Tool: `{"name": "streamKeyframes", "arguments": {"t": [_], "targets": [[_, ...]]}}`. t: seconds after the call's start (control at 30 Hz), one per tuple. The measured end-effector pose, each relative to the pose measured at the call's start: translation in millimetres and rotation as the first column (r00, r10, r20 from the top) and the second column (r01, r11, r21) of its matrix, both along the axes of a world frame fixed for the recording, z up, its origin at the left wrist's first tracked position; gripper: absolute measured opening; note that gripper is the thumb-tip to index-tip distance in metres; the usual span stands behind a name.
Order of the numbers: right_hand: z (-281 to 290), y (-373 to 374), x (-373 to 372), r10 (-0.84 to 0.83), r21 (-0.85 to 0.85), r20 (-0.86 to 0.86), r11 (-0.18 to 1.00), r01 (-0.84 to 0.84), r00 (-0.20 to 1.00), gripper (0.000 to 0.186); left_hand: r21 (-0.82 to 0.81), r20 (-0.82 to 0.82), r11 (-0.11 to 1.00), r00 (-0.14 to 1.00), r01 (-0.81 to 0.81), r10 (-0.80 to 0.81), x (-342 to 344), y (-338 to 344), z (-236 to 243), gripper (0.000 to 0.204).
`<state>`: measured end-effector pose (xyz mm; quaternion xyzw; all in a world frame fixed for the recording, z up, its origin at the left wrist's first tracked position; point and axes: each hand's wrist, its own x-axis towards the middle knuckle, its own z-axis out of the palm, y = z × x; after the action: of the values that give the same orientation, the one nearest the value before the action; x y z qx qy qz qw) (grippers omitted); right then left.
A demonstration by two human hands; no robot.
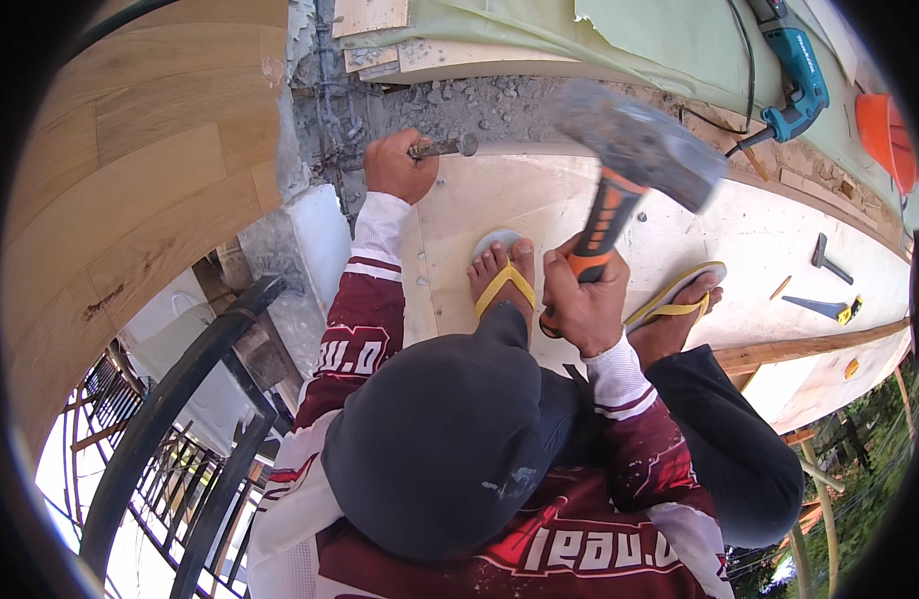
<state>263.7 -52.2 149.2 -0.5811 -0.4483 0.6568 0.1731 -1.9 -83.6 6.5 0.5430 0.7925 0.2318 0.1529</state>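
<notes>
1. A curved wall of pale wood-grain panels [130, 170] fills the left side, bending with the lens.
2. A pale plywood deck [779, 250] lies under the person's feet, with green sheeting [669, 50] beyond its far edge.
3. A strip of broken grey concrete and rubble [459, 105] runs between the wood wall and the plywood; rusty steel bars [330, 120] show in it at the left.
4. The hammer [629, 160] has a blurred grey head and an orange-and-black handle, raised above the plywood, just right of the chisel's end.
5. A blue power drill [799, 80] lies on the green sheeting at upper right, its cord trailing left; an orange bucket [884, 135] sits at the rim beside it.
6. The right hand [584, 299] is closed tight round the hammer's handle.
7. The left hand [398, 165] is clenched round the chisel [445, 147], a dark steel bar held level against the concrete.
8. Two yellow-strapped sandals [504, 270] rest on the plywood.
9. Small tools [829, 262] lie well apart at right; no labels can be made out on them.
</notes>
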Motion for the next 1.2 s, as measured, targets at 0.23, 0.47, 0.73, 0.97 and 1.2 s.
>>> {"name": "streamKeyframes", "arguments": {"t": [0.23, 0.47, 0.73, 0.97, 1.2], "targets": [[-28, -2, 31, -0.002, -0.167, 0.008, 0.986, 0.004, 1.0, 0.013, -0.03, -0.031, 0.999, 0.999, 0.011, -0.012, 7, -3, 4, 0.023], [5, 42, 39, -0.252, -0.039, 0.074, 0.966, 0.255, 0.965, 0.011, 0.003, 0.037, 1.0, 0.999, 0.023, -0.023, 36, 23, 14, 0.013], [17, 31, 32, -0.14, 0.013, -0.033, 0.99, 0.141, 0.99, 0.009, 0.027, 0.06, 0.998, 0.996, -0.062, 0.061, -2, 7, -8, 0.01], [80, 65, 18, -0.345, 0.443, -0.357, 0.756, 0.482, 0.868, 0.021, -0.058, 0.085, 0.981, 0.978, -0.186, 0.19, -22, 24, -15, 0.019], [63, 62, -37, -0.453, 0.113, -0.38, 0.843, 0.526, 0.807, 0.024, 0.008, 0.064, 0.984, 0.982, -0.179, 0.178, -24, 27, -16, 0.022]]}}
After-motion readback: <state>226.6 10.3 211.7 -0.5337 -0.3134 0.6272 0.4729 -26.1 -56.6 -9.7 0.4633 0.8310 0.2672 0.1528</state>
